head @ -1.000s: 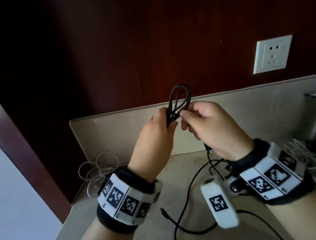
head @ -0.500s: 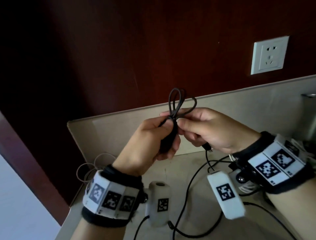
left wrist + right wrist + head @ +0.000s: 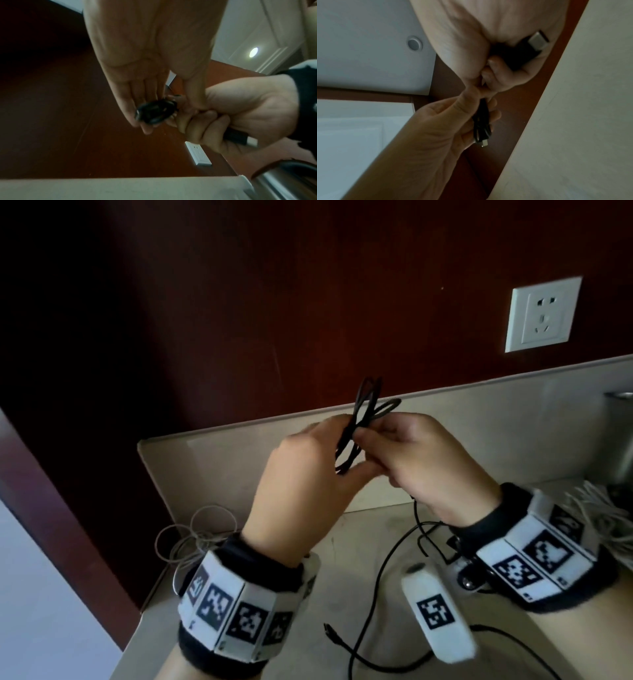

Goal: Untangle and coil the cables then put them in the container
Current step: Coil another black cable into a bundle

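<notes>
From the head camera: the left hand (image 3: 301, 474) and right hand (image 3: 421, 460) meet in the air in front of the wall socket (image 3: 543, 314), down and to its left, both pinching a small bundle of black cable (image 3: 356, 426). Loops fan out above the fingers, two crossing like a bow. Below the socket, on the countertop (image 3: 349, 546), more black cable (image 3: 383, 570) trails loose, and a pale cable coil (image 3: 198, 535) sits far left of it. No container that I can make out.

Left wrist view: the left hand's fingers lie fairly straight behind the dark coil (image 3: 154, 112), thumb pressing in, while the right hand curls tight, a USB plug (image 3: 240, 138) poking from its fist.

Right wrist view: the right fist holds that plug (image 3: 534, 43), and the left thumb and fingers clamp the doubled strands (image 3: 482, 121), a small connector (image 3: 483, 142) dangling at the bottom.

Handling call: light, limp, springy stuff that wants to fan open, I'd say. Pinch it where the strands cross, at the waist of the bundle, not the loop ends, and go easy on the connectors.
</notes>
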`<state>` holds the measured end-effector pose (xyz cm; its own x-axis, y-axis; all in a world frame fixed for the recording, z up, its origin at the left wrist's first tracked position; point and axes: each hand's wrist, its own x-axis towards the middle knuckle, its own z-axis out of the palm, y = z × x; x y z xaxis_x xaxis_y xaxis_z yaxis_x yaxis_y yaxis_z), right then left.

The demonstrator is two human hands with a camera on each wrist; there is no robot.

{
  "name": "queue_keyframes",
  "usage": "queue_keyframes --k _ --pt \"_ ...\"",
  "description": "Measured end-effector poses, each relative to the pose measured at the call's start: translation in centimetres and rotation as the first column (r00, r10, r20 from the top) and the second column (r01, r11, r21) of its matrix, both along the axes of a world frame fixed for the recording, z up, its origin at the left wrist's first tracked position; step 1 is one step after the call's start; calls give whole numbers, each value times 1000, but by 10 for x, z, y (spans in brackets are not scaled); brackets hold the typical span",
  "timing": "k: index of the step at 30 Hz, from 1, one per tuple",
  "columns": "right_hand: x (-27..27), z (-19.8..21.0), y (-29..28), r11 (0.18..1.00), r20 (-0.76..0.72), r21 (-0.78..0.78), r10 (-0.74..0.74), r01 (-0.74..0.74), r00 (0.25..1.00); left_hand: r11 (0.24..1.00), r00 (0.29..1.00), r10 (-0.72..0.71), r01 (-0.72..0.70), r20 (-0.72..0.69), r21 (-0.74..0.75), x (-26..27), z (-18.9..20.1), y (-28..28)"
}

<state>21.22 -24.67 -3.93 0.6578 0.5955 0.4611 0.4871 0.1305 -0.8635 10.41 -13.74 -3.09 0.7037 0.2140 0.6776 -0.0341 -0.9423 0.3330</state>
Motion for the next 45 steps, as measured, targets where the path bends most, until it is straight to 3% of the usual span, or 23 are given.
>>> queue_keyframes --k 3,6,10,14,16,18,20,24,29,33,37,40,42,45 --pt "-2 0 -1 1000 36 22 -14 13 999 999 999 26 -25 -34 26 -1 1 -2" --pt "-4 3 -2 999 28 39 5 -6 1000 998 994 57 -60 91 35 4 -4 -4" --pt "-1 9 -5 998 104 1 62 -63 993 961 985 -62 103 163 -256 4 -3 2" --pt "4 12 -8 998 198 -18 69 -66 978 800 963 -169 260 212 -541 -2 4 5" --pt "9 11 -8 1000 309 1 -22 23 951 688 943 -218 330 250 -646 -4 6 4" --pt "14 11 -10 987 478 52 -159 153 864 548 912 -280 408 299 -731 -5 7 3" --pt "15 11 -12 980 586 106 -198 168 786 433 886 -325 451 331 -780 -6 7 2" --pt "16 10 -10 972 716 118 -226 205 661 346 884 -296 453 362 -822 -6 10 1" --pt "11 6 -7 925 670 306 -376 224 640 384 903 -249 424 351 -820 -4 7 -7" --pt "6 3 -4 926 641 334 -360 176 678 334 897 -268 429 351 -839 -2 8 -9" --pt "7 3 -4 928 596 346 -332 139 732 370 912 -240 403 333 -837 1 5 -9" --pt "9 2 -4 920 589 361 -354 156 727 405 922 -233 381 309 -831 1 5 -12" --pt "9 2 -4 916 569 372 -356 154 741 464 936 -223 348 273 -815 0 5 -13" --pt "9 1 -2 914 531 384 -336 132 778 616 964 -193 266 185 -742 -3 6 -13"
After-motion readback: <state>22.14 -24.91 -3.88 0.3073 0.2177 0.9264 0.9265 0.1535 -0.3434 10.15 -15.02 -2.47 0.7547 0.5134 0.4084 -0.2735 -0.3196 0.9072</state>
